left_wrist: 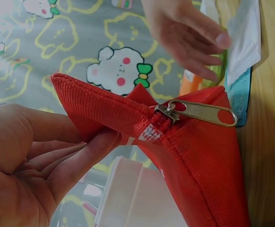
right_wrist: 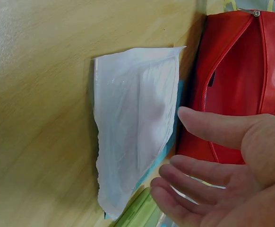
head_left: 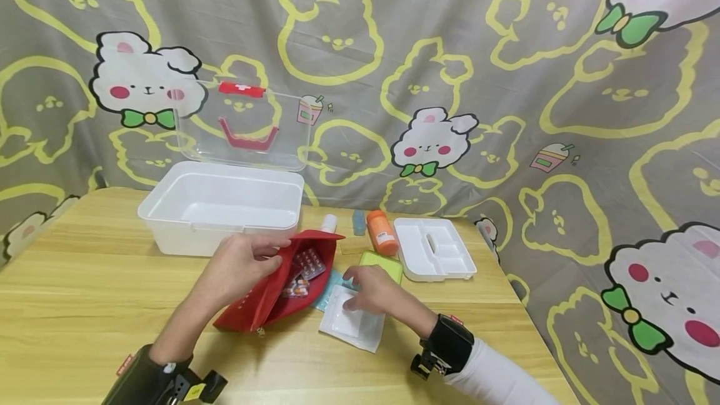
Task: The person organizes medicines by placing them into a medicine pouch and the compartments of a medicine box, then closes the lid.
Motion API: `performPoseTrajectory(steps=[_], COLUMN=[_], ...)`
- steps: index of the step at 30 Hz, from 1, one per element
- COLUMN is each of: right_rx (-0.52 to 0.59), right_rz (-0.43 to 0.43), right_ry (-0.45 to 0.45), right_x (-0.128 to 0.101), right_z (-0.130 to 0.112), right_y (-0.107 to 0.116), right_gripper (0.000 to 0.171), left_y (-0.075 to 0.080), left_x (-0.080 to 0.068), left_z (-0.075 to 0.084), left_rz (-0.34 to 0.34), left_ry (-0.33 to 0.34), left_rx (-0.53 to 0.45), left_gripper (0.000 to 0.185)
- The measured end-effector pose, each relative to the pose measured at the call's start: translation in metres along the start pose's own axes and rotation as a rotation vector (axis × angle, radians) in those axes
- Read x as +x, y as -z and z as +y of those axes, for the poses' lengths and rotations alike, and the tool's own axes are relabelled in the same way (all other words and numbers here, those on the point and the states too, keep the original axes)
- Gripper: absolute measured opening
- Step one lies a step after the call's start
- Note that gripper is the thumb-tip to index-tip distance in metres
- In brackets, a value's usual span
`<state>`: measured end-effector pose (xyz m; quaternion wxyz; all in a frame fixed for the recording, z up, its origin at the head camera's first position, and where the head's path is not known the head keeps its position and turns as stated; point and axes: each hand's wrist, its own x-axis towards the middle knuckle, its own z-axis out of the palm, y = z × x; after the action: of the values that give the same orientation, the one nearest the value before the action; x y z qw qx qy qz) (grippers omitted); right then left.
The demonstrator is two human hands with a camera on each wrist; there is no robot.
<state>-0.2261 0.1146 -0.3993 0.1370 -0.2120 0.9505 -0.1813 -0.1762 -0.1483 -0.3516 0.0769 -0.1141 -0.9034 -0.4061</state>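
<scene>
My left hand [head_left: 269,256] pinches the upper edge of a red zip pouch [head_left: 264,302] and holds its mouth wide. Blister packs [head_left: 306,265] of pills show inside it. In the left wrist view my left hand [left_wrist: 92,138] grips the pouch's red fabric [left_wrist: 194,156] beside the metal zipper pull [left_wrist: 204,112]. My right hand [head_left: 355,292] lies flat, fingers straight, over a white plastic packet [head_left: 350,325] just right of the pouch. In the right wrist view my right hand [right_wrist: 173,153] is spread beside that packet [right_wrist: 133,123], holding nothing, with the pouch [right_wrist: 236,80] next to it.
A white storage box [head_left: 169,230] with a raised clear lid [head_left: 242,124] stands at the back left. An orange bottle [head_left: 382,233], a white bottle [head_left: 329,224], a green case [head_left: 388,265] and a white divided tray [head_left: 444,270] lie behind the hands. The table edge [head_left: 523,305] runs on the right.
</scene>
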Motion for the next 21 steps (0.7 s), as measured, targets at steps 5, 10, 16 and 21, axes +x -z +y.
performPoseTrajectory(steps=[5,10,16,21], right_rx=[-0.021,-0.027,-0.024,-0.021], right_rz=[-0.054,-0.065,-0.051,-0.038], right_ry=[-0.041,-0.063,-0.073,-0.047], right_x=[0.0004,0.0014,0.0019,0.0017], right_z=[0.0013,0.0019,0.0036,0.0057], right_y=[-0.0029,-0.0062,-0.0068,-0.0065], right_gripper=[0.051,0.046,0.045,0.043], left_y=[-0.0003,-0.0008,-0.0006,0.0001], left_x=[-0.0002,-0.0001,0.0005,0.0001], left_z=[0.0006,-0.0002,0.0003,0.0006], left_rz=[-0.003,-0.009,-0.011,-0.011], left_ry=[0.005,0.01,0.02,0.028], left_rx=[-0.006,-0.02,-0.016,-0.018], left_gripper=[0.029,0.029,0.029,0.029])
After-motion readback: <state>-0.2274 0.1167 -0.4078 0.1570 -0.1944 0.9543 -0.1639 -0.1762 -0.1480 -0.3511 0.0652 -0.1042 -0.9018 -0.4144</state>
